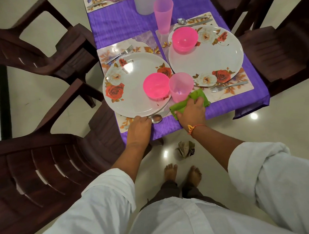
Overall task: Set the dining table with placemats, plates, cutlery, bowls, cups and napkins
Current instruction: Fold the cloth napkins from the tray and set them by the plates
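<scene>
A: Nearest entry. Left hand (138, 126) at the table's near edge, knuckles up, fingertips at the rim of the near plate (128, 100) and just beside a steel spoon (156, 118). Whether it holds anything: cannot tell, the fingertips are hidden.

B: Right hand (191, 112)?

A: It lies on the green napkin (199, 96) with fingers spread over the folded cloth and thumb along its near edge, pressing rather than pinching. An orange thread (194, 127) circles the wrist. The napkin sits on the purple tablecloth (125, 22), between the two near placemats and touching the base of a translucent pink cup (181, 86).

B: Materials?

A: Near plate: round, glossy white, with red and cream roses. On it stands a pink bowl (156, 88), smooth plastic. The near placemat (107, 54) is floral with rounded corners, and a fork (120, 54) lies on its far side.

B: Farther out?

A: A second plate (219, 57) of the same pattern carries a second pink bowl (185, 39), with another fork (228, 86) on its near side. Beyond these stand a tall pink cup (164, 13) and then a white cylindrical container (144, 0). Dark brown moulded chairs (35, 171) flank the table.
</scene>
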`<state>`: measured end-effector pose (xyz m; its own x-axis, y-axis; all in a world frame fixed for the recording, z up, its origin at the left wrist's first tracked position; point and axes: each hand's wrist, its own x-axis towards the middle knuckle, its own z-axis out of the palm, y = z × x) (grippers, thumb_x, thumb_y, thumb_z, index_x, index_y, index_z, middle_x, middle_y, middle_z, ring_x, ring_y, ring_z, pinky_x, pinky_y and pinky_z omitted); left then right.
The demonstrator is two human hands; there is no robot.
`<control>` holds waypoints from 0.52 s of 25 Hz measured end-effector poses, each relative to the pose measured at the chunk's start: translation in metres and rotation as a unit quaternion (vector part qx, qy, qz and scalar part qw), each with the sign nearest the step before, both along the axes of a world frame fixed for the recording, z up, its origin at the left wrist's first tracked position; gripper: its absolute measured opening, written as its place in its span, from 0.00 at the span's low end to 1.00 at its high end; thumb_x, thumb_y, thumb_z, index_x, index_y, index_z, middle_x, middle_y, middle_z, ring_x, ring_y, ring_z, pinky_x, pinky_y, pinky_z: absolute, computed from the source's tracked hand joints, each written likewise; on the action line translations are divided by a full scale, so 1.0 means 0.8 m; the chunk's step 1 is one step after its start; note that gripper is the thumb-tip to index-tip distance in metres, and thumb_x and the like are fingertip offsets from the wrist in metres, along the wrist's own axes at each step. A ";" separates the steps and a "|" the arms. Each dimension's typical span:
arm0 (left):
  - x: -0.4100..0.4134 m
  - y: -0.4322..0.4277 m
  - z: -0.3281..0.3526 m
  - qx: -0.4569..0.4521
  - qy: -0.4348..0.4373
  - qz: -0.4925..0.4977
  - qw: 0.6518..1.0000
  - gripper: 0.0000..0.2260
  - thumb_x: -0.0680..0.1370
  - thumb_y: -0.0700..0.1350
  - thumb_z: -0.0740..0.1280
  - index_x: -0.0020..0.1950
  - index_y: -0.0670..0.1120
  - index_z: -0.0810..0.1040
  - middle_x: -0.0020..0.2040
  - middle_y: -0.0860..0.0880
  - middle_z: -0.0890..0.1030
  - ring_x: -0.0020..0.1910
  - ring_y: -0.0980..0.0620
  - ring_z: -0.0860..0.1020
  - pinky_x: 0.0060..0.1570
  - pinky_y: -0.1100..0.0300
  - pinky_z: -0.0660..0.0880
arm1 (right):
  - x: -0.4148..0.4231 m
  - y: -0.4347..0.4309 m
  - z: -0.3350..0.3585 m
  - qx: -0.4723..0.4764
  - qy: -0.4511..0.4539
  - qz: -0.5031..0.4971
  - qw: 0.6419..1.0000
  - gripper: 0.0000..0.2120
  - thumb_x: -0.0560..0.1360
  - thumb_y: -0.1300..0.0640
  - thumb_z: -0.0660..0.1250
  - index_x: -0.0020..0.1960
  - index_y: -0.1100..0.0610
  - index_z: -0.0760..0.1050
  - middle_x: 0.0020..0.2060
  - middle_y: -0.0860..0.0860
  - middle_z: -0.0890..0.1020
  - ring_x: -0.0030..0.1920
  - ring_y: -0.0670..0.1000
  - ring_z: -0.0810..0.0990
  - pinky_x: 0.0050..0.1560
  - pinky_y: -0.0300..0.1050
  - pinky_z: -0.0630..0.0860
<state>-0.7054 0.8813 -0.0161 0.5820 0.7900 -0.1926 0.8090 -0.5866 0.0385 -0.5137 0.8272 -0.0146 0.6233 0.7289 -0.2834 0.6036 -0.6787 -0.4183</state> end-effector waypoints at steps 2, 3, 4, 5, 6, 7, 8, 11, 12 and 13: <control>-0.004 -0.001 -0.004 0.002 -0.008 -0.003 1.000 0.10 0.77 0.36 0.70 0.57 0.42 0.82 0.53 0.43 0.83 0.52 0.44 0.78 0.53 0.52 0.76 | -0.004 -0.006 0.003 -0.008 -0.010 0.008 1.000 0.31 0.74 0.43 0.73 0.67 0.60 0.68 0.66 0.60 0.66 0.60 0.64 0.74 0.60 0.58 0.77; -0.007 -0.002 -0.006 0.006 -0.013 -0.003 1.000 0.10 0.76 0.37 0.71 0.57 0.43 0.82 0.53 0.44 0.83 0.52 0.45 0.78 0.54 0.52 0.76 | -0.005 -0.010 0.005 -0.015 -0.017 0.015 1.000 0.31 0.74 0.42 0.73 0.67 0.60 0.68 0.65 0.59 0.66 0.60 0.63 0.73 0.59 0.58 0.77; -0.010 -0.004 -0.009 0.012 -0.019 0.000 1.000 0.11 0.75 0.38 0.73 0.57 0.43 0.82 0.54 0.44 0.83 0.52 0.45 0.78 0.55 0.52 0.76 | -0.005 -0.014 0.006 -0.019 -0.022 0.023 0.999 0.32 0.73 0.41 0.73 0.67 0.59 0.68 0.65 0.59 0.66 0.61 0.63 0.73 0.57 0.57 0.77; -0.013 -0.005 -0.012 0.017 -0.027 0.003 0.999 0.12 0.74 0.39 0.74 0.57 0.44 0.82 0.54 0.44 0.82 0.52 0.45 0.78 0.56 0.52 0.76 | -0.004 -0.018 0.008 -0.019 -0.029 0.030 0.999 0.32 0.73 0.40 0.72 0.67 0.58 0.68 0.65 0.59 0.66 0.61 0.63 0.72 0.56 0.57 0.77; -0.016 -0.007 -0.014 0.020 -0.035 0.006 0.999 0.13 0.73 0.40 0.75 0.57 0.43 0.81 0.54 0.44 0.82 0.52 0.45 0.78 0.55 0.52 0.76 | -0.001 -0.021 0.009 -0.015 -0.044 0.037 0.998 0.33 0.72 0.37 0.72 0.67 0.58 0.69 0.64 0.59 0.67 0.61 0.62 0.71 0.56 0.57 0.76; -0.019 -0.008 -0.015 0.023 -0.039 0.007 0.999 0.14 0.72 0.40 0.76 0.56 0.44 0.81 0.54 0.44 0.81 0.52 0.45 0.77 0.55 0.52 0.76 | 0.001 -0.024 0.009 -0.009 -0.068 0.044 0.997 0.35 0.72 0.35 0.71 0.67 0.58 0.69 0.63 0.59 0.68 0.61 0.62 0.71 0.55 0.57 0.76; -0.021 -0.009 -0.014 0.024 -0.041 0.007 0.999 0.15 0.71 0.40 0.77 0.56 0.44 0.80 0.54 0.44 0.81 0.51 0.45 0.77 0.54 0.52 0.77 | 0.004 -0.026 0.009 -0.002 -0.095 0.051 0.994 0.37 0.70 0.32 0.70 0.66 0.57 0.70 0.62 0.59 0.70 0.60 0.61 0.72 0.55 0.56 0.76; -0.024 -0.009 -0.011 0.015 -0.050 0.014 0.999 0.17 0.70 0.42 0.78 0.56 0.45 0.80 0.55 0.45 0.81 0.53 0.46 0.78 0.57 0.52 0.76 | 0.008 -0.028 0.008 -0.011 -0.157 0.070 0.985 0.38 0.68 0.27 0.67 0.64 0.56 0.72 0.59 0.58 0.73 0.58 0.60 0.72 0.53 0.54 0.75; -0.025 -0.010 -0.010 0.011 -0.052 0.016 0.998 0.18 0.70 0.42 0.78 0.57 0.45 0.80 0.56 0.45 0.81 0.54 0.46 0.78 0.58 0.52 0.76 | 0.009 -0.029 0.008 -0.018 -0.169 0.074 0.983 0.38 0.67 0.27 0.67 0.63 0.55 0.73 0.59 0.58 0.73 0.59 0.60 0.72 0.53 0.55 0.74; -0.026 -0.011 -0.010 0.009 -0.052 0.017 0.998 0.18 0.70 0.43 0.78 0.57 0.45 0.79 0.57 0.45 0.81 0.54 0.46 0.78 0.59 0.53 0.76 | 0.009 -0.030 0.008 -0.023 -0.175 0.079 0.981 0.36 0.67 0.28 0.68 0.61 0.55 0.74 0.60 0.58 0.73 0.60 0.61 0.72 0.54 0.56 0.74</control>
<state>-0.7260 0.8725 -0.0242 0.5716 0.8119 -0.1184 0.8201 -0.5610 0.1126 -0.5068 0.8034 -0.0081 0.5679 0.8160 -0.1081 0.8043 -0.5780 -0.1378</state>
